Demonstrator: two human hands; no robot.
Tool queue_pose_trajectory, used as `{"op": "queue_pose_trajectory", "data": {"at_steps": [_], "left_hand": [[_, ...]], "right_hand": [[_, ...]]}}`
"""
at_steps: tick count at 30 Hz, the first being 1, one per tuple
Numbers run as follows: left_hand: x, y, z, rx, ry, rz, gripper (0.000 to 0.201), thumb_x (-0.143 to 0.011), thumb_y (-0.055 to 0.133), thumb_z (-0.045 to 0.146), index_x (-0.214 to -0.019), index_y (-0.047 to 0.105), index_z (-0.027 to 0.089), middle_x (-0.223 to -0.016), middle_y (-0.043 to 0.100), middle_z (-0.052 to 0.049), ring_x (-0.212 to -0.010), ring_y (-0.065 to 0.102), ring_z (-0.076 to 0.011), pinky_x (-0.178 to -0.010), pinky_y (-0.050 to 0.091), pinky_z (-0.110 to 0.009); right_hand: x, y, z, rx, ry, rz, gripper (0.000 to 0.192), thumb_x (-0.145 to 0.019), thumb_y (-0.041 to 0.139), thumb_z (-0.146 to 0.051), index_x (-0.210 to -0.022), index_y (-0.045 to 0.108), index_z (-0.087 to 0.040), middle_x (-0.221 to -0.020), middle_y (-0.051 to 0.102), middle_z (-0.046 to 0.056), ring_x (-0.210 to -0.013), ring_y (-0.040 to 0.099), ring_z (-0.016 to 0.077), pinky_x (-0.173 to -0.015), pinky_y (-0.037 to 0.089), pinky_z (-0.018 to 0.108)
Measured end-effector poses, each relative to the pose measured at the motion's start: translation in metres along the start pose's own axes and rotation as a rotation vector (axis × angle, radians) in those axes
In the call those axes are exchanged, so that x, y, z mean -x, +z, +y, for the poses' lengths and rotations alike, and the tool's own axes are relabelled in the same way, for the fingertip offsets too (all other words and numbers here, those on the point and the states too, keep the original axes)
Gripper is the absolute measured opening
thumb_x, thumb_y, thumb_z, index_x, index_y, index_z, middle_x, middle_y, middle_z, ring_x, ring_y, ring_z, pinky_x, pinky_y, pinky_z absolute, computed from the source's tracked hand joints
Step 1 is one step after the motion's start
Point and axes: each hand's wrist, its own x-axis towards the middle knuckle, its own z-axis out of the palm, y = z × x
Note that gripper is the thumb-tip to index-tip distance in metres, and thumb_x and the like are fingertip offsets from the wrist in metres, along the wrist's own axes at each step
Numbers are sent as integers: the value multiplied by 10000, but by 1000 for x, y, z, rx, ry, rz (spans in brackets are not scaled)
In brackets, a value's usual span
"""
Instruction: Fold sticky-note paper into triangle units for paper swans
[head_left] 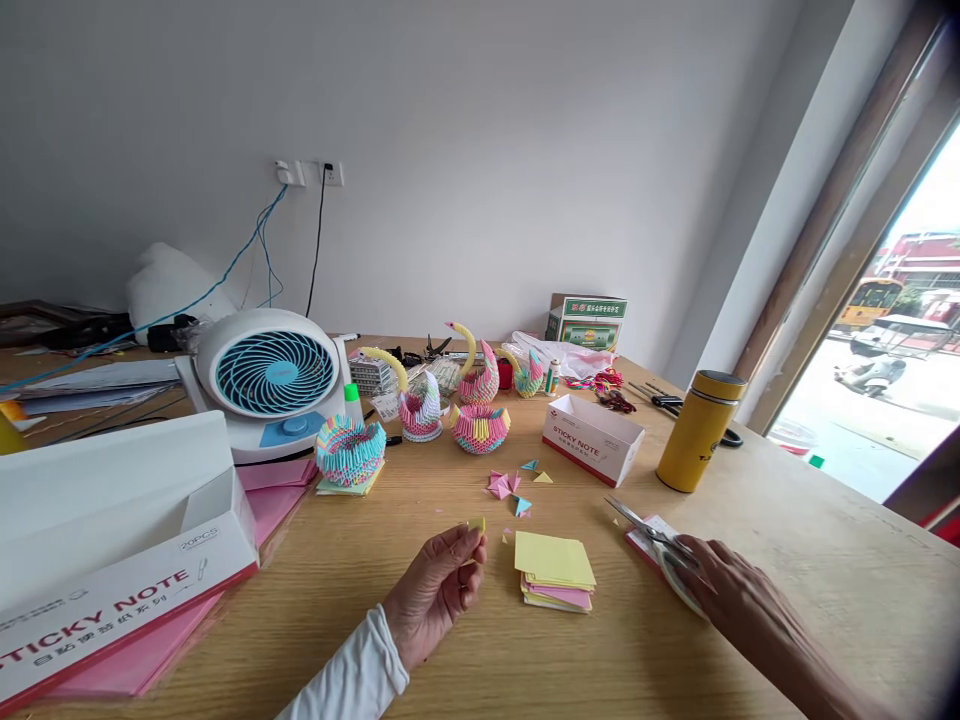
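Between the thumb and fingertips of my left hand [442, 585] is a small yellow paper piece [478, 523], mostly covered by the fingers. My right hand [724, 580] is over the handles of a pair of scissors [660, 545], fingers curled on them; the blades point away to the left. Under the scissors lies a small pad with a pink edge [643, 542]. A stack of yellow and pink sticky notes [555, 565] sits between my hands. Beyond it are several folded paper triangles, including pink ones [502, 485] and a blue one [522, 506].
Folded-paper swans [421, 412] and a paper bowl [481, 430] stand mid-table, with a blue paper piece [351, 452] to their left. A white fan [270, 375] and a large sticky note box [127, 560] are at left. A smaller box [592, 445] and a yellow flask [697, 435] stand at right.
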Motion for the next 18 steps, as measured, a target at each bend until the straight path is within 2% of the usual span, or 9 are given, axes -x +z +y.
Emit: {"op": "queue_pose_trajectory", "data": {"at_steps": [3, 5, 8, 11, 12, 15, 17, 18], "left_hand": [[0, 1, 1, -9, 17, 10, 321, -524, 909, 263, -717, 704, 109, -594, 642, 30, -413, 523, -28, -358, 379, -124], [1, 1, 0, -17, 25, 10, 318, -540, 902, 265, -735, 709, 104, -594, 642, 28, -414, 525, -28, -362, 377, -124], [1, 2, 0, -47, 34, 17, 297, -565, 888, 257, -738, 703, 102, -600, 650, 18, -431, 542, -34, -386, 392, -127], [2, 4, -1, -75, 54, 45, 285, -562, 883, 244, -708, 669, 125, -624, 670, 10, -467, 571, -51, -429, 425, -135], [2, 4, -1, -82, 64, 53, 289, -561, 881, 248, -698, 654, 133, -632, 674, 11, -474, 573, -53, -438, 430, -137], [2, 5, -1, -131, 96, 47, 299, -577, 866, 282, -673, 617, 146, -615, 663, 21, -464, 552, -51, -434, 420, -140], [2, 4, -1, -180, 121, 25, 290, -613, 843, 301, -667, 601, 149, -596, 647, 27, -457, 540, -49, -423, 397, -137], [2, 3, -1, -203, 133, 12, 281, -635, 828, 305, -670, 595, 151, -594, 642, 30, -458, 539, -49, -420, 384, -136]], "right_hand": [[-3, -2, 6, -105, 6, -30, 296, -847, 403, -282, -1000, 651, -226, -824, 679, 116, -652, 669, 239, -545, 532, 324], [-3, -7, 8, -199, 68, -34, 303, -852, 413, -317, -1026, 643, -226, -839, 675, 121, -668, 669, 251, -556, 533, 338], [-5, -25, -7, -516, 215, -55, 362, -861, 478, -405, -1167, 591, -248, -987, 687, 136, -866, 678, 285, -676, 552, 356], [-8, -47, -48, -1026, 293, -162, 567, -868, 487, -510, -1371, 444, -253, -1071, 668, 154, -997, 643, 300, -738, 554, 361], [-9, -53, -66, -1142, 319, -232, 589, -866, 509, -521, -1385, 435, -251, -1051, 665, 153, -950, 648, 291, -723, 552, 360], [-11, -64, -120, -1247, 258, -401, 589, -793, 636, -531, -1301, 537, -250, -864, 629, 58, -726, 606, 206, -630, 520, 300], [-13, -66, -147, -1236, 178, -518, 517, -807, 629, -520, -1254, 580, -264, -837, 614, 36, -714, 565, 191, -622, 497, 284], [-14, -66, -156, -1177, 152, -533, 473, -814, 627, -510, -1225, 603, -276, -843, 619, 36, -721, 556, 195, -625, 491, 284]]}}
